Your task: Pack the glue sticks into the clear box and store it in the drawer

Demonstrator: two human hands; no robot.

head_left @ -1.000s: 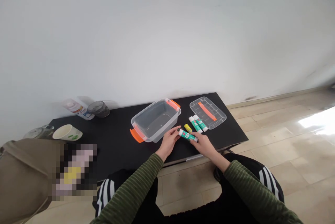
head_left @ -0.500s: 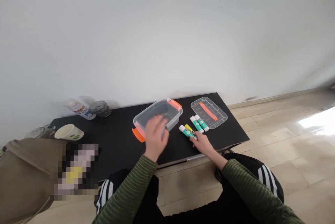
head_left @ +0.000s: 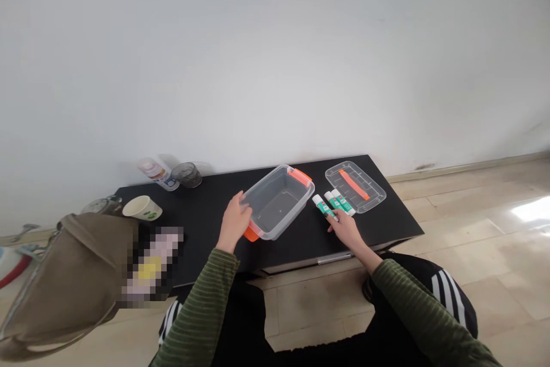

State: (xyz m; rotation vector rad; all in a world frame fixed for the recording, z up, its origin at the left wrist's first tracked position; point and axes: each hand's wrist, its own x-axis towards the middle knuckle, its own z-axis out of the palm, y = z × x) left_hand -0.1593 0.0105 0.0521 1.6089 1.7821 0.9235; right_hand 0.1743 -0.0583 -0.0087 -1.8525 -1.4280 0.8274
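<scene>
A clear plastic box (head_left: 275, 205) with orange clips stands uncovered on the black table. My left hand (head_left: 234, 221) is closed on its left rim, by the near orange clip. My right hand (head_left: 345, 231) has its fingers closed around the lower end of a green-and-white glue stick (head_left: 322, 205). Two more glue sticks (head_left: 342, 202) lie side by side just beyond that hand. Behind them is the box's clear lid (head_left: 373, 190) with an orange handle, lying flat.
On the black table (head_left: 200, 241) to the left are a paper cup (head_left: 142, 208), a dark glass (head_left: 187, 174) and a spray can (head_left: 158, 174) by the wall. A brown bag (head_left: 81, 269) and a blurred-out item (head_left: 150, 267) sit at the near left.
My left hand has moved from over the box to its left rim. My right hand remains at the glue stick, and the yellow item beside it no longer shows. The view has shifted left.
</scene>
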